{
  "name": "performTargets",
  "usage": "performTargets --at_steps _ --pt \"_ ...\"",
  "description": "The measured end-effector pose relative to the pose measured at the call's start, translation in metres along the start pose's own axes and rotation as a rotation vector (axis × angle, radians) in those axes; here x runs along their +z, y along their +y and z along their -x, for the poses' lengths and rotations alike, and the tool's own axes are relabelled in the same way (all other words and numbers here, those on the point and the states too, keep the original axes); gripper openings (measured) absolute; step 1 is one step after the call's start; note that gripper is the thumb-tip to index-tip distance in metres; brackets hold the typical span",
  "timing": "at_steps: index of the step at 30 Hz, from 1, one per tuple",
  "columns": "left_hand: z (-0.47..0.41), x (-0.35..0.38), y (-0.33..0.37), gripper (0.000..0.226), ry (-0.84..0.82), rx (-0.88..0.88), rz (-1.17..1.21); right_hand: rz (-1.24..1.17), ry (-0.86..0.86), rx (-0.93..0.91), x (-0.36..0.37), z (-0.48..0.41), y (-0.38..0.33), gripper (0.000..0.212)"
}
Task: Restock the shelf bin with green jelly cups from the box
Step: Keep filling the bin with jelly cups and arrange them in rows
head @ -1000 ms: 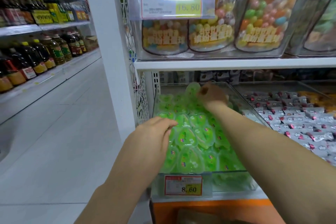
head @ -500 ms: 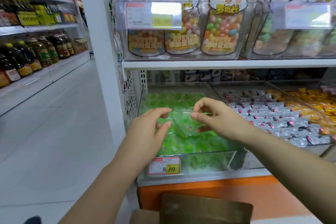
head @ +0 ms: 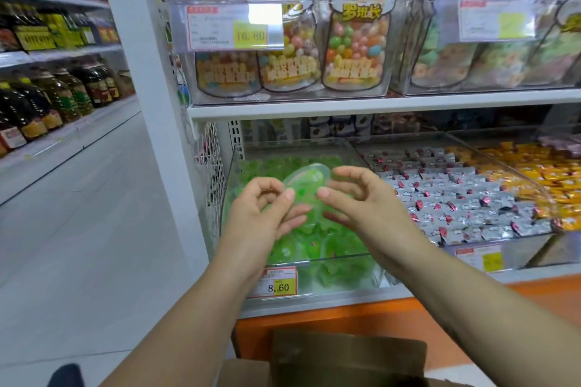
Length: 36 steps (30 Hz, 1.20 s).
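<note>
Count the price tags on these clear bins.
4: 10.80 tag on the upper left bin, blurred tag on the upper right bin, 8.60 tag on the jelly bin, fourth tag on the silver-candy bin. Others may be hidden.

The jelly cup (head: 306, 181) is glossy translucent green plastic; the shelf bin (head: 292, 148) clear, shiny plastic; the box (head: 345, 355) matt brown cardboard; the wrapped sweets (head: 456, 198) crinkled silvery foil; the shelf edge (head: 377, 106) smooth white.

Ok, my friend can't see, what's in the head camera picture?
The left hand and right hand pinch one green jelly cup between them above a clear shelf bin of green jelly cups. A cardboard box sits below; the bin's price tag reads 8.60.
</note>
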<state>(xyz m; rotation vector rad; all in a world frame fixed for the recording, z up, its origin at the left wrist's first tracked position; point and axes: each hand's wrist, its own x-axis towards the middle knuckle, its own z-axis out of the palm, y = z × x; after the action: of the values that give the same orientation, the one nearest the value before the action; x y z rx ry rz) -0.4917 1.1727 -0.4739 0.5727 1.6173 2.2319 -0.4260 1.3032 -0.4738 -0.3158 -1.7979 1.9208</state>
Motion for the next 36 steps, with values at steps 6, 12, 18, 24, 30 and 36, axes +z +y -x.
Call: performTargets --at_steps 6,12,18,24,30,36 --pt "0.0 0.0 -0.001 0.012 -0.068 -0.021 -0.037 -0.421 -0.015 0.207 0.009 -0.001 0.008 0.014" --pt "0.0 -0.013 0.0 0.012 -0.154 0.105 -0.456 -0.41 -0.054 0.162 0.008 -0.005 0.008 0.014" --pt "-0.001 -0.054 0.01 0.028 -0.153 0.324 -1.432 0.307 -0.075 0.061 -0.024 -0.014 0.001 0.01" --pt "0.008 -0.052 -0.004 0.052 -0.405 0.289 -1.757 0.755 -0.247 0.048 -0.014 -0.011 0.017 0.011" --pt "0.01 -0.053 -0.014 0.051 -0.44 0.304 -1.77 1.012 -0.096 -0.165 -0.006 -0.012 0.031 0.025" --pt "0.029 -0.044 -0.028 0.062 -0.518 0.177 -1.734 1.155 -0.284 -0.279 -0.007 0.002 0.026 0.031"
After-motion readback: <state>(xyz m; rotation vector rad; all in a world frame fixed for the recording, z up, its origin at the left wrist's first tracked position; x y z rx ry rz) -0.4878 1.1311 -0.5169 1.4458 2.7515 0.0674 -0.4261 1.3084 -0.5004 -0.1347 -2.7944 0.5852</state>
